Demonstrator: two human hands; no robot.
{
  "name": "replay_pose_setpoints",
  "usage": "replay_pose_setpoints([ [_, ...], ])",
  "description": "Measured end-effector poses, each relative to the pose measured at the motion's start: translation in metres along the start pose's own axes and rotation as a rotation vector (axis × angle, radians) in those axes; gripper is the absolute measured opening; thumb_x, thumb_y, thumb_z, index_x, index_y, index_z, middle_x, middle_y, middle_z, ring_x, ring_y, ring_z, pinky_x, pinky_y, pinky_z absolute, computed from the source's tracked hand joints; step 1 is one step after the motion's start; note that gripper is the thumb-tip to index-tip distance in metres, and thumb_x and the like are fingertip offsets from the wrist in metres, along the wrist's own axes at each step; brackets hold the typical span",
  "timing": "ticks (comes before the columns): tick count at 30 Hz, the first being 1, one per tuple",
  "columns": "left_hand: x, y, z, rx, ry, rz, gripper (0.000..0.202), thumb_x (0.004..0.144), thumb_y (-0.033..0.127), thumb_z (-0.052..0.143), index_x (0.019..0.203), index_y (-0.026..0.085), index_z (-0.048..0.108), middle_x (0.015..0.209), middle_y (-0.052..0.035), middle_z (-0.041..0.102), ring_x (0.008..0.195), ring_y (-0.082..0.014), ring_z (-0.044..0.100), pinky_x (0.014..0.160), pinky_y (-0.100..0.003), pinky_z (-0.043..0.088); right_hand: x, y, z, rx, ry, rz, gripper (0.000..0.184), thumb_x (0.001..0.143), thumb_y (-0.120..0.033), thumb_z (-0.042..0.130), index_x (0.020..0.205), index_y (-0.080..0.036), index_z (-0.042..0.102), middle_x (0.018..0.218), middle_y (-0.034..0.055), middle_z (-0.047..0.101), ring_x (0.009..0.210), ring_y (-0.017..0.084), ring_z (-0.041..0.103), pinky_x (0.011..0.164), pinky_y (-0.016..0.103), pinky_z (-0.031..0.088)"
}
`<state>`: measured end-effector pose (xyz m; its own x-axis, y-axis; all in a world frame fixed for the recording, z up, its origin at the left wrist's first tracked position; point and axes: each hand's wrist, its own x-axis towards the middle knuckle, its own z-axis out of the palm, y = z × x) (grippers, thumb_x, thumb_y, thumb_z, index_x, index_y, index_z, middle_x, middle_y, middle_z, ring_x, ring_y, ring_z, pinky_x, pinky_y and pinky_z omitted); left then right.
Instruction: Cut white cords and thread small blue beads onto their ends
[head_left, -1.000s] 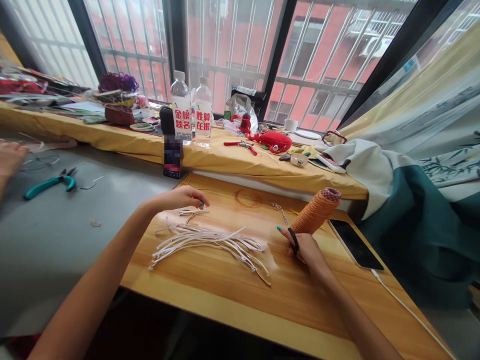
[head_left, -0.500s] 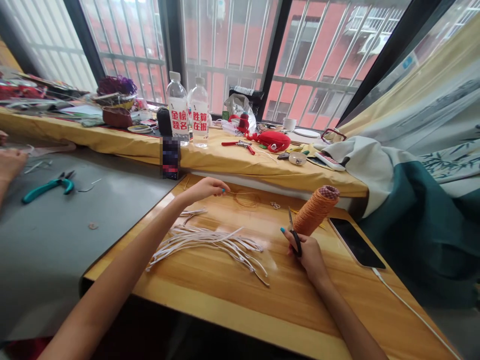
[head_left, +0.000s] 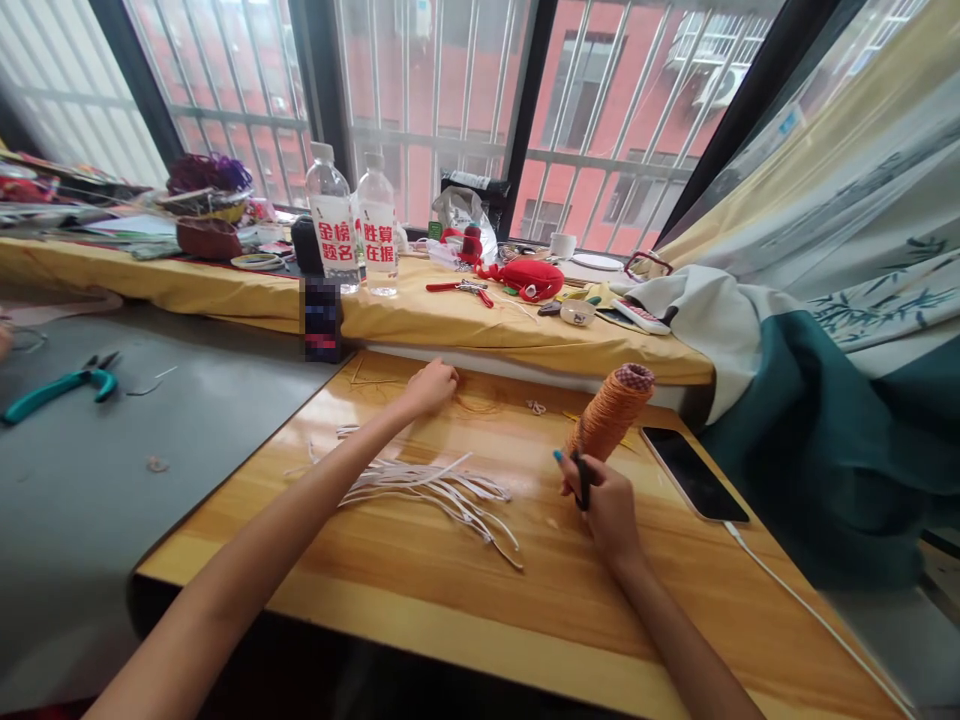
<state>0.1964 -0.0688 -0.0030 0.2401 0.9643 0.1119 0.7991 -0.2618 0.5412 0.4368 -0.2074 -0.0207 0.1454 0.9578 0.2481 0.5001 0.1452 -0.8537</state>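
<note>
Orange thin thread loop (head_left: 480, 403), far on the wooden table (head_left: 450, 580), now meets the left hand (head_left: 433, 385), which has left the flat white strips (head_left: 427, 485) untouched; fingers curled, grip unclear. Right hand (head_left: 604, 500) clasps black-handled scissors (head_left: 583, 482), long axis near-to-far, tips aimed far, just beside the tilted orange yarn cone (head_left: 611, 410)

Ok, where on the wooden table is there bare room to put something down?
Bare wood lies on the wooden table on the near side of the white strips, left of the right hand. The grey table is mostly free between the teal pliers and the wood. Crowded: around the scissors, orange spool and phone; the yellow ledge is full.
</note>
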Motion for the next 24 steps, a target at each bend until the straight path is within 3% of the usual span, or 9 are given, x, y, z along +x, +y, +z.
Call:
replay_pose_setpoints([
  [2, -0.005, 0.018, -0.001, -0.023, 0.013, 0.043, 0.031, 0.071, 0.018, 0.040, 0.091, 0.013, 0.063, 0.100, -0.0089, 0.058, 0.090, -0.0180, 0.052, 0.082, -0.026, 0.038, -0.001, 0.000, -0.003, 0.054, 0.194, -0.086, 0.031, 0.074, -0.046, 0.046, 0.060, -0.018, 0.049, 0.056, -0.0002, 0.050, 0.049, 0.010, 0.043, 0.048, 0.022, 0.034],
  [5, -0.010, 0.058, 0.007, -0.254, -0.218, 0.211, 0.033, 0.075, 0.025, 0.038, 0.096, 0.013, 0.061, 0.088, -0.0046, 0.063, 0.075, -0.0146, 0.056, 0.068, -0.023, 0.043, 0.005, 0.004, -0.010, 0.140, 0.499, -0.135, 0.020, 0.076, -0.040, 0.045, 0.081, -0.020, 0.045, 0.070, -0.0003, 0.048, 0.057, 0.011, 0.045, 0.054, 0.021, 0.037],
  [7, -0.009, 0.085, 0.019, -0.311, -0.270, 0.269, 0.034, 0.076, 0.024, 0.038, 0.100, 0.014, 0.060, 0.091, -0.0041, 0.063, 0.075, -0.0138, 0.056, 0.067, -0.022, 0.043, 0.012, 0.009, -0.014, 0.185, 0.624, -0.121, 0.023, 0.073, -0.038, 0.049, 0.087, -0.022, 0.038, 0.076, -0.0005, 0.045, 0.065, 0.011, 0.046, 0.060, 0.021, 0.039],
  [9, -0.005, 0.108, 0.036, -0.226, -0.209, 0.309, 0.033, 0.076, 0.023, 0.040, 0.099, 0.013, 0.061, 0.097, -0.0060, 0.062, 0.083, -0.0146, 0.055, 0.074, -0.022, 0.041, 0.019, 0.013, -0.015, 0.207, 0.624, -0.083, 0.029, 0.070, -0.038, 0.053, 0.087, -0.023, 0.034, 0.079, -0.0005, 0.044, 0.071, 0.012, 0.048, 0.064, 0.022, 0.040],
  [11, 0.002, 0.123, 0.052, -0.138, -0.208, 0.344, 0.032, 0.076, 0.022, 0.040, 0.096, 0.014, 0.062, 0.096, -0.0071, 0.063, 0.086, -0.0163, 0.055, 0.075, -0.023, 0.041, 0.024, 0.016, -0.014, 0.222, 0.511, -0.063, 0.035, 0.067, -0.038, 0.057, 0.087, -0.023, 0.033, 0.082, -0.0003, 0.045, 0.074, 0.012, 0.050, 0.066, 0.023, 0.041],
  [15, 0.010, 0.135, 0.069, -0.075, -0.250, 0.397, 0.027, 0.070, 0.018, 0.043, 0.081, 0.014, 0.067, 0.079, -0.0079, 0.066, 0.074, -0.0181, 0.057, 0.067, -0.024, 0.042, 0.026, 0.016, -0.010, 0.213, 0.299, -0.069, 0.042, 0.060, -0.034, 0.065, 0.088, -0.020, 0.037, 0.090, 0.0020, 0.049, 0.082, 0.015, 0.051, 0.072, 0.028, 0.042],
  [19, -0.002, 0.134, 0.061, -0.028, -0.267, 0.469, 0.027, 0.065, 0.009, 0.044, 0.078, 0.015, 0.067, 0.073, -0.0060, 0.066, 0.070, -0.0157, 0.057, 0.065, -0.022, 0.041, 0.030, 0.019, -0.019, 0.349, 0.239, -0.075, 0.038, 0.057, -0.026, 0.064, 0.088, -0.020, 0.042, 0.087, 0.0006, 0.053, 0.080, 0.015, 0.052, 0.073, 0.029, 0.042],
  [24, -0.027, 0.122, 0.037, 0.009, -0.309, 0.539, 0.033, 0.069, 0.009, 0.041, 0.091, 0.019, 0.064, 0.066, -0.0017, 0.066, 0.067, -0.0125, 0.057, 0.061, -0.019, 0.040, 0.040, 0.028, -0.049, 0.698, 0.451, -0.042, 0.019, 0.060, -0.030, 0.050, 0.076, -0.023, 0.043, 0.078, -0.0038, 0.053, 0.079, 0.012, 0.055, 0.072, 0.027, 0.044],
])
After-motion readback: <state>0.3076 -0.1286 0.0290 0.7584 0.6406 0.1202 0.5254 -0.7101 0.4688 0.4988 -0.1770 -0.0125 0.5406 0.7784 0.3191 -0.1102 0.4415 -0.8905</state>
